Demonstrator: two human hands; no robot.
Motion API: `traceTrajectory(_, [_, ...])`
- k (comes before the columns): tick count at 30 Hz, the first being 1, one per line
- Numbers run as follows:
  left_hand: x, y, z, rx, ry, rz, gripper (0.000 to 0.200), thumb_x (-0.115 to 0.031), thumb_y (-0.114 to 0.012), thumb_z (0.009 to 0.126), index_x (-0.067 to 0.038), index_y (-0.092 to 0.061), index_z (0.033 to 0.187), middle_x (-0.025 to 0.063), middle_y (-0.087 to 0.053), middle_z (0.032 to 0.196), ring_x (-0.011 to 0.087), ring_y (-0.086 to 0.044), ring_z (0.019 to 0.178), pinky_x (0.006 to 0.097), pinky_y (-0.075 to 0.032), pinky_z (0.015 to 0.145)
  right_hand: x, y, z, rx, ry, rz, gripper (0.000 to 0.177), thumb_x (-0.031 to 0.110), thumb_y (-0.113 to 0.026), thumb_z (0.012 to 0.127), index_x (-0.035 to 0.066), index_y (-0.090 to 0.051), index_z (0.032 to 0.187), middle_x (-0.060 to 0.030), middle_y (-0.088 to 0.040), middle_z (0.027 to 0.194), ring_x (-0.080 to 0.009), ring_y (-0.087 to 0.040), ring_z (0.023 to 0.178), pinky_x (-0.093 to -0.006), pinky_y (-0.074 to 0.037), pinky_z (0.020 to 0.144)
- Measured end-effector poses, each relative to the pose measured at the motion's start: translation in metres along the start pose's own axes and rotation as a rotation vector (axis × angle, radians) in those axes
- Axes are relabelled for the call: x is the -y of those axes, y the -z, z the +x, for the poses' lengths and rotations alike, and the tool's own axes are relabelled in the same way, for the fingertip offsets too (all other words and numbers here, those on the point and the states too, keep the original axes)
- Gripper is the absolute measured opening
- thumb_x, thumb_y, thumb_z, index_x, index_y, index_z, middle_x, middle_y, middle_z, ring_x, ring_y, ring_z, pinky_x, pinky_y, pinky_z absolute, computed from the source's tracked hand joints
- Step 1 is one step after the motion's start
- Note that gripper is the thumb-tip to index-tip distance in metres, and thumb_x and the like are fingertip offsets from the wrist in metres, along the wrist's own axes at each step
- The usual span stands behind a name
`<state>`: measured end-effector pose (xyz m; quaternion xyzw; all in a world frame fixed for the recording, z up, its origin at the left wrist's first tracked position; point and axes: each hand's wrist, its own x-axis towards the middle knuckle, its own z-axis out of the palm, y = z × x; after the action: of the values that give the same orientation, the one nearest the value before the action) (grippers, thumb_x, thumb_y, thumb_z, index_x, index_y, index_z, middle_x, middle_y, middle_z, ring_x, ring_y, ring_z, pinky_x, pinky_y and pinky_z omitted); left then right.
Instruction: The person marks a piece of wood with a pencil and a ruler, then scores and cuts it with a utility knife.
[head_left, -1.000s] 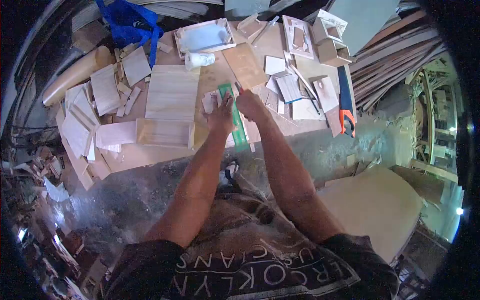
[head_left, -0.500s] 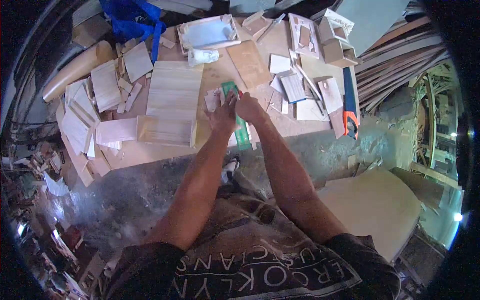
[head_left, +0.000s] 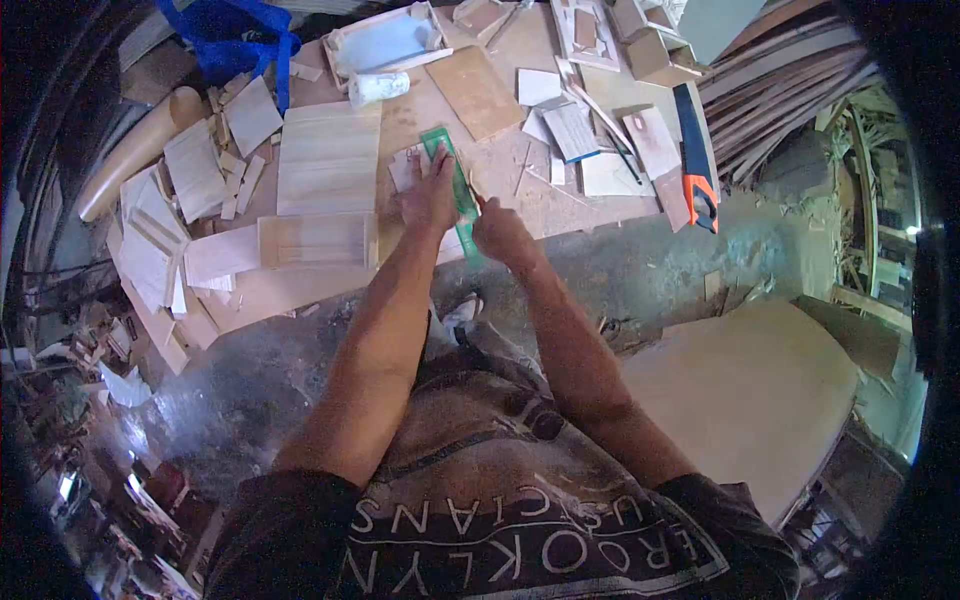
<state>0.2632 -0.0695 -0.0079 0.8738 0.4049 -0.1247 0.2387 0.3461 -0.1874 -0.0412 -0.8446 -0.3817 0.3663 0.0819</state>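
A green ruler [head_left: 463,196] lies at a slant near the table's front edge, over a thin pale sheet with printed marks [head_left: 405,170]. My left hand [head_left: 432,203] presses down on the ruler with fingers stretched out. Just right of the ruler's edge, my right hand [head_left: 503,236] is closed around a slim tool [head_left: 475,190] that looks like a utility knife. Most of the tool is hidden in the fist. Left of my hands sit a pale wooden panel [head_left: 330,155] and a shallow wooden box [head_left: 312,242].
A handsaw with an orange handle [head_left: 701,195] lies at the table's right edge. A white roll [head_left: 379,88], a brown board [head_left: 474,92] and a wooden tray [head_left: 385,45] are farther back. Wood scraps [head_left: 202,170] cover the left side, near a blue bag [head_left: 232,40].
My right hand has slid along the ruler toward my body, away from my left hand. The left hand still presses the ruler. The whole view has shifted slightly.
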Motion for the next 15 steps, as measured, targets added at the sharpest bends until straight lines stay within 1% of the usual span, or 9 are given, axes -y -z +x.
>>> traceTrajectory(3, [0.024,-0.041,0.017,-0.191,-0.154,-0.131,0.082,-0.014,-0.076,0.072,-0.017,-0.034,0.144,-0.004,-0.024,0.158,0.0383,-0.02,0.144,0.0685,-0.042,0.096,0.005,0.012,-0.031,-0.008,-0.032,-0.023,0.037,0.016,-0.05,0.086,-0.009,-0.046,0.113,-0.0379,-0.062,0.097,-0.051,-0.065,0.089,-0.0552,-0.053,0.08])
traceTrajectory(4, [0.021,-0.033,0.019,-0.21,-0.153,-0.13,0.082,-0.014,-0.076,0.072,-0.017,-0.034,0.144,-0.004,-0.024,0.158,0.0383,-0.02,0.144,0.0685,-0.042,0.096,0.013,0.02,-0.031,-0.099,-0.052,0.023,0.032,0.018,-0.047,0.09,-0.01,-0.048,0.105,-0.0369,-0.063,0.091,-0.0509,-0.065,0.082,-0.0554,-0.053,0.072])
traceTrajectory(6, [0.016,-0.03,0.012,-0.126,-0.098,0.023,0.083,-0.022,-0.077,0.073,-0.017,-0.034,0.144,-0.0041,-0.024,0.157,0.0379,-0.021,0.144,0.072,-0.039,0.095,0.022,0.035,-0.024,-0.179,-0.071,0.068,0.031,0.02,-0.044,0.093,-0.011,-0.051,0.098,-0.036,-0.063,0.086,-0.0507,-0.065,0.074,-0.0555,-0.053,0.065])
traceTrajectory(7, [0.02,-0.04,0.014,-0.121,-0.095,0.022,0.083,-0.022,-0.077,0.073,-0.017,-0.034,0.144,-0.0041,-0.024,0.157,0.0379,-0.021,0.144,0.072,-0.039,0.095,0.022,0.043,-0.014,-0.195,0.081,0.063,0.033,0.022,-0.043,0.094,-0.01,-0.051,0.099,-0.0351,-0.063,0.084,-0.048,-0.065,0.069,-0.0537,-0.053,0.06])
traceTrajectory(8, [0.023,-0.047,0.02,-0.118,-0.127,0.115,0.089,-0.025,-0.077,0.072,-0.016,-0.03,0.147,-0.0007,-0.017,0.159,0.0417,-0.016,0.144,0.0651,-0.037,0.102,0.025,0.052,-0.002,-0.218,0.237,0.06,0.036,0.023,-0.042,0.095,-0.01,-0.051,0.101,-0.0341,-0.063,0.082,-0.0453,-0.066,0.064,-0.052,-0.053,0.056])
traceTrajectory(9, [0.028,-0.052,0.026,-0.118,-0.156,0.209,0.095,-0.028,-0.078,0.071,-0.016,-0.025,0.15,0.0027,-0.01,0.161,0.0455,-0.011,0.144,0.0581,-0.035,0.109,0.031,0.057,0.01,-0.22,0.243,0.061,0.036,0.023,-0.042,0.095,-0.01,-0.051,0.101,-0.0341,-0.063,0.082,-0.0453,-0.066,0.064,-0.052,-0.053,0.056])
traceTrajectory(10, [0.024,-0.041,0.022,-0.119,-0.151,0.21,0.095,-0.028,-0.078,0.071,-0.016,-0.025,0.15,0.0027,-0.01,0.161,0.0455,-0.011,0.144,0.0581,-0.035,0.109,0.037,0.059,0.021,-0.171,0.168,0.127,0.037,0.024,-0.042,0.096,-0.011,-0.051,0.103,-0.033,-0.064,0.08,-0.0417,-0.066,0.06,-0.0496,-0.053,0.053])
traceTrajectory(13, [0.009,-0.018,0.012,0.043,-0.06,0.163,0.091,-0.031,-0.072,0.078,-0.019,-0.02,0.152,-0.0004,-0.004,0.162,0.0398,-0.007,0.147,0.067,-0.033,0.105,0.046,0.055,0.05,-0.116,0.027,0.264,0.043,0.027,-0.042,0.096,-0.013,-0.05,0.108,-0.0304,-0.064,0.077,-0.0327,-0.066,0.053,-0.0433,-0.052,0.046])
traceTrajectory(15, [0.006,-0.016,0.011,0.08,-0.025,0.391,0.07,-0.029,-0.057,0.091,-0.029,-0.023,0.152,-0.0138,-0.005,0.161,0.0239,-0.007,0.149,0.0762,-0.03,0.099,0.048,0.049,0.058,-0.127,0.043,0.27,0.044,0.029,-0.043,0.096,-0.014,-0.051,0.105,-0.03,-0.064,0.075,-0.0315,-0.065,0.051,-0.0426,-0.052,0.045])
